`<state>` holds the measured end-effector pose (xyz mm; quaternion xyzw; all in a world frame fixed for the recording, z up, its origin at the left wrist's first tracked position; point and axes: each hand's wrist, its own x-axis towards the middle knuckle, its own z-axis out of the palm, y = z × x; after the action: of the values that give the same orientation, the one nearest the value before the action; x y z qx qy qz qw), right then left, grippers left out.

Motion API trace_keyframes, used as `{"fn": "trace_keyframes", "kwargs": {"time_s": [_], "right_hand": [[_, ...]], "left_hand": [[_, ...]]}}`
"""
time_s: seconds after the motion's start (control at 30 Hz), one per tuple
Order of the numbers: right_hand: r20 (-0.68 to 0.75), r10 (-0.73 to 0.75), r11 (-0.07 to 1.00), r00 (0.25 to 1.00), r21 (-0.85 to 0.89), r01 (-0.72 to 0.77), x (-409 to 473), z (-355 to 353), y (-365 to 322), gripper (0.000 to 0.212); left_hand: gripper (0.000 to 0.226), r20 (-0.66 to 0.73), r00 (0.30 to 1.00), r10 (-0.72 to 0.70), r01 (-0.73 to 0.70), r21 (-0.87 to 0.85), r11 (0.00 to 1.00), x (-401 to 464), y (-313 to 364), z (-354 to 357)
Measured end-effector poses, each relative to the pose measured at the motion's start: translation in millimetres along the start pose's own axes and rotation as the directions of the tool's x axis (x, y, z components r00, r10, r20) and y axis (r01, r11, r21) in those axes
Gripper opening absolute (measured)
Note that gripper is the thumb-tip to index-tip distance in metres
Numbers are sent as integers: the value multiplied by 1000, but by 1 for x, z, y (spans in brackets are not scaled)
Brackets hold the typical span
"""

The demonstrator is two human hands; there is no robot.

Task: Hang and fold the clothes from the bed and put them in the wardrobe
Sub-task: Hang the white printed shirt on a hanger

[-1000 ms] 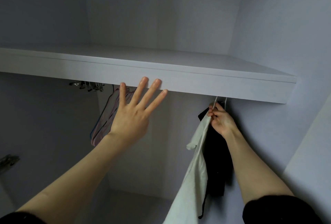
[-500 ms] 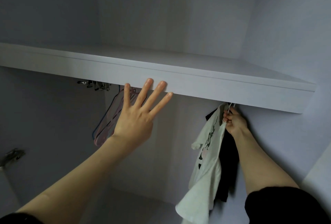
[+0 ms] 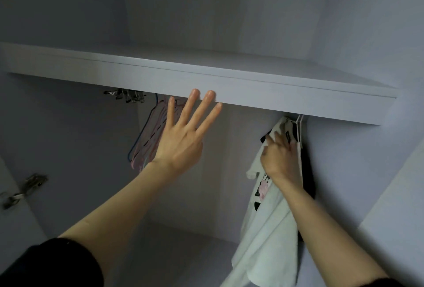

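Head view, wardrobe shelf, left hand raised with fingers spread straight, holding nothing, right hand with fingers on one white printed T-shirt hanging under shelf, grip unclear, one black garment behind, several empty hangers left.

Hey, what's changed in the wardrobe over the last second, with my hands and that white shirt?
The right hand let go of the hanger hooks under the shelf and dropped lower; it now rests against the white T-shirt, which has turned to show its print. The left hand stayed raised, fingers spread at the shelf edge. The empty hangers and the black garment hang as before.
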<state>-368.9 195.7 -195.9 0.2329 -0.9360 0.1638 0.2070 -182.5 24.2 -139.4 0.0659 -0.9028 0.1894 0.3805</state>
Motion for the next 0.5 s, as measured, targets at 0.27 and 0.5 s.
{"fn": "trace_keyframes", "kwargs": {"time_s": [0.27,0.5], "right_hand": [[356,-372,928,857,159,336,-108,35,-111,45],[411,-650,760,639,345,550,-212,52,-209,34]], "left_hand": [[66,380,881,-281,392,-255,884,-113,2,-5],[46,609,571,-550,753,-121,647,-281,-19,-53]]}}
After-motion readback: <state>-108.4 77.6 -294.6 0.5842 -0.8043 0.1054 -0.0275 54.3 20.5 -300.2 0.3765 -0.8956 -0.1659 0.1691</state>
